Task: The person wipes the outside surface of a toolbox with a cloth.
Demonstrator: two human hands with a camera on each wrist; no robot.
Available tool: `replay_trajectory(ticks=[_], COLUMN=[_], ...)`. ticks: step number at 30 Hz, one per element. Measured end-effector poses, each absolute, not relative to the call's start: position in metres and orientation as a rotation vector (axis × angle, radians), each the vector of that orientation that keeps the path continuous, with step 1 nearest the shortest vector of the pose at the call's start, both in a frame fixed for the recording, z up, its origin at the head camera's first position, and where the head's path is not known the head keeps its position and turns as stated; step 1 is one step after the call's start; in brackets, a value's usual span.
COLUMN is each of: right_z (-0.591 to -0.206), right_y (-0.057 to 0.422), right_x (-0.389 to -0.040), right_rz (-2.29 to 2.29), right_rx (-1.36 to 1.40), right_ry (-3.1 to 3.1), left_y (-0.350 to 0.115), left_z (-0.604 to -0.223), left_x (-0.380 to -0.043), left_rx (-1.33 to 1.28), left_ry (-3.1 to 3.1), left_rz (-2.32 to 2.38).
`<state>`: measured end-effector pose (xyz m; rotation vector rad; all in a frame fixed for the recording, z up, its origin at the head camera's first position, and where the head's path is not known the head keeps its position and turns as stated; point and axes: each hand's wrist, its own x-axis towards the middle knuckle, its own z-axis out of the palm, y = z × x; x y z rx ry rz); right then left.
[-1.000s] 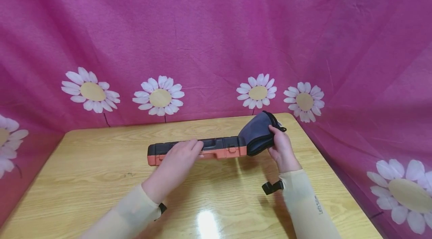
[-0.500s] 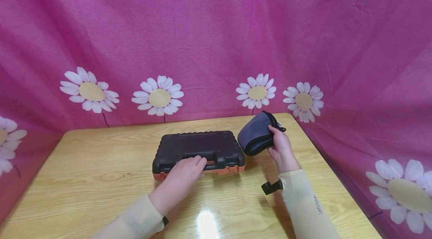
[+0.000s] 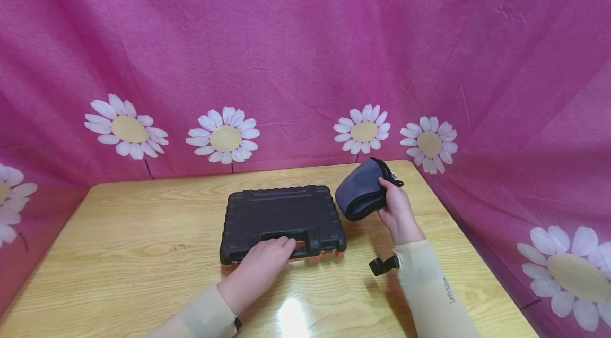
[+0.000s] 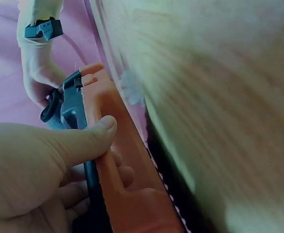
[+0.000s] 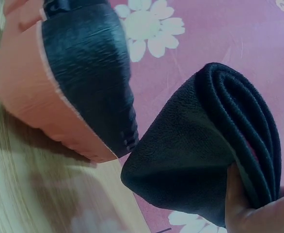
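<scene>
A black plastic carrying case point(image 3: 284, 214) with an orange underside is at mid-table in the head view, lid up and closed. My left hand point(image 3: 263, 263) grips its handle at the near side. In the left wrist view, the thumb lies across the orange half point(image 4: 132, 170) and fingertips show through the handle opening. My right hand point(image 3: 399, 210) holds a folded grey-blue cloth point(image 3: 358, 189) with black edging, to the right of the case. The right wrist view shows the cloth's stacked folds point(image 5: 244, 111) pinched by the thumb, close to the case's corner point(image 5: 88, 73).
The wooden table point(image 3: 129, 232) carries a bright glare patch near its front. Behind it and along the right side hangs a magenta curtain point(image 3: 296, 62) printed with white daisies. Black straps point(image 3: 384, 265) sit at the wrists.
The case has tipped from showing its front edge to showing its whole lid, its handle side coming down and nearer. My left hand moved with it. The right hand and cloth have stayed nearly still.
</scene>
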<state>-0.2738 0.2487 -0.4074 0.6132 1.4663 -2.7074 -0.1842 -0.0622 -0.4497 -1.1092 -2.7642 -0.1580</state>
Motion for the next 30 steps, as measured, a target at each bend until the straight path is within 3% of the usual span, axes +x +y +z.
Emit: replay_trajectory(ticks=[30], right_z=[-0.409], right_y=[0.246], right_x=[-0.275], right_rz=[-2.668], right_rx=[0.599], right_ry=[1.497], left_y=[-0.064], left_z=[-0.457], left_x=[-0.179], left_rx=[-1.046], left_ry=[-2.865], left_rz=[-0.312])
